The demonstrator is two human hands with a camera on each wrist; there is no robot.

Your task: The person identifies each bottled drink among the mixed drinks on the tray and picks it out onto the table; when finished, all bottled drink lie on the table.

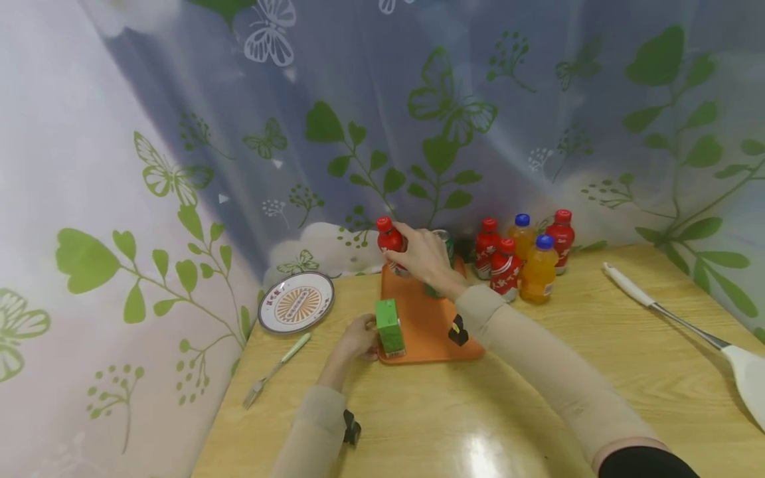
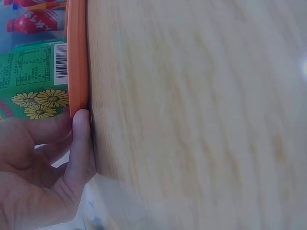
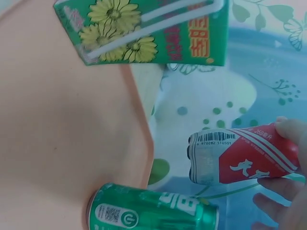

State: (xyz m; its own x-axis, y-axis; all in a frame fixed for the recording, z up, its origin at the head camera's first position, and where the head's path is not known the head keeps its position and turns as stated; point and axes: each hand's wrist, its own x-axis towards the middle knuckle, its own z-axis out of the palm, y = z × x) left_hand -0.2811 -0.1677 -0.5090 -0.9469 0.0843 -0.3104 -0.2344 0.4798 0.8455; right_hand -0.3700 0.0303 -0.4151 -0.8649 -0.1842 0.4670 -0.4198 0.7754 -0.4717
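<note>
My right hand grips a red bottle with a red cap. In the right wrist view the bottle hangs just beyond the tray's rim, its base off the tray. An orange tray lies on the table, and my left hand pinches its rim at the near left corner, thumb and finger on the edge in the left wrist view. On the tray beside that hand stands a green drink carton with yellow flowers. A green can stands at the tray's back, partly hidden behind my right hand in the head view.
Right of the tray cluster several bottles, such as a red one and an orange one with a blue cap. A white spatula lies at the right. A plate and a fork lie left. A patterned curtain hangs behind.
</note>
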